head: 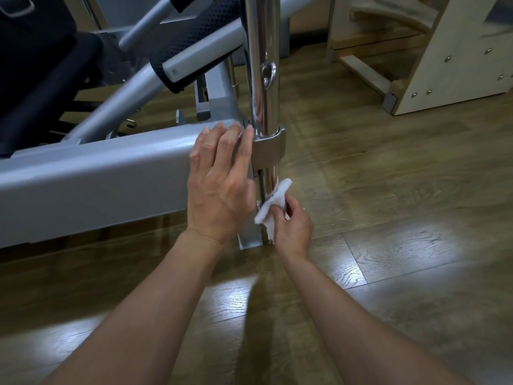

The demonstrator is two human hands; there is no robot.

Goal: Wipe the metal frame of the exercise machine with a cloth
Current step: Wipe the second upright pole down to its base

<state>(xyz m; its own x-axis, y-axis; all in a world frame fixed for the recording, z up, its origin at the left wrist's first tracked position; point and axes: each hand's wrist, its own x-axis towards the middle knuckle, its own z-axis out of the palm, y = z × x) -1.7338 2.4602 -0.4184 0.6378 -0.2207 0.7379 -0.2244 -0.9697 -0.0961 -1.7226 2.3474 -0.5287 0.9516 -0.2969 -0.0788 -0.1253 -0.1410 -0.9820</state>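
Wood-look floor (388, 218), gray machine frame (91, 176) sitting on it.
Left hand (219, 184) is resting flat, fingers straight, on the frame's end; right hand (294, 226) is pinching a white cloth (273, 202) against the chrome pole (262, 79) low down.

Both bare forearms reach forward from the bottom edge, side by side. The left hand (219, 187) lies flat, back to the camera, fingers straight and pointing up, resting on the end of the grey painted metal beam (97, 176). The right hand (293, 226) sits lower, just beside it, fingers curled, gripping a small crumpled white cloth (273, 204).
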